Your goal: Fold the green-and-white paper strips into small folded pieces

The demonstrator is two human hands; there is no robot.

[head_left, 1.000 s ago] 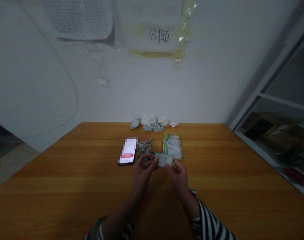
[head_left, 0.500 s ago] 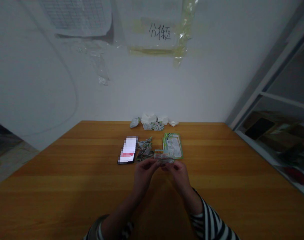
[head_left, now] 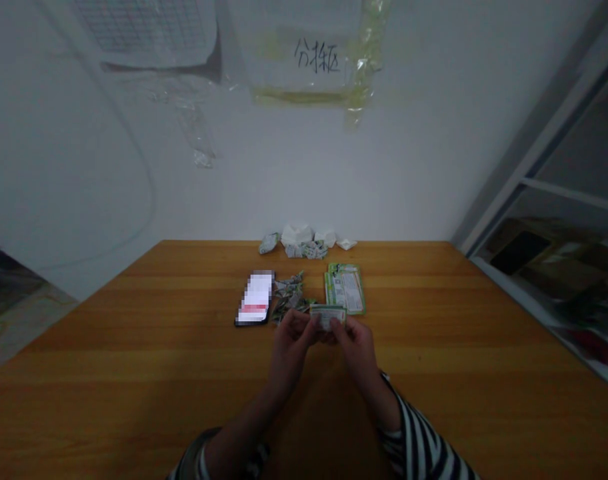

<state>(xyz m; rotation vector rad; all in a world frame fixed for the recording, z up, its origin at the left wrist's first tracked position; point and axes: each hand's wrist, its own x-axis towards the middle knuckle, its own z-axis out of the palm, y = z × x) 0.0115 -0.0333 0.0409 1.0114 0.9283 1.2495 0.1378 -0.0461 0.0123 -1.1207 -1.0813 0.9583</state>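
Both hands meet over the middle of the wooden table (head_left: pixel 134 373). My left hand (head_left: pixel 293 341) and my right hand (head_left: pixel 355 341) pinch a small green-and-white paper slip (head_left: pixel 327 315) between fingertips, holding it just above the tabletop. Right behind the slip lies a stack of green-bordered printed cards (head_left: pixel 346 288). A pile of folded paper pieces (head_left: pixel 288 299) sits to the left of the slip, beside a phone (head_left: pixel 256 307) with a lit screen.
More crumpled and folded paper (head_left: pixel 304 243) lies along the table's far edge against the white wall. A taped paper sign (head_left: pixel 317 57) hangs on the wall above. A white shelf frame (head_left: pixel 534 193) stands at the right.
The slip was turned edge-on between my fingers half a second ago and now faces up again, folded narrower. Both hands stayed over the same spot.
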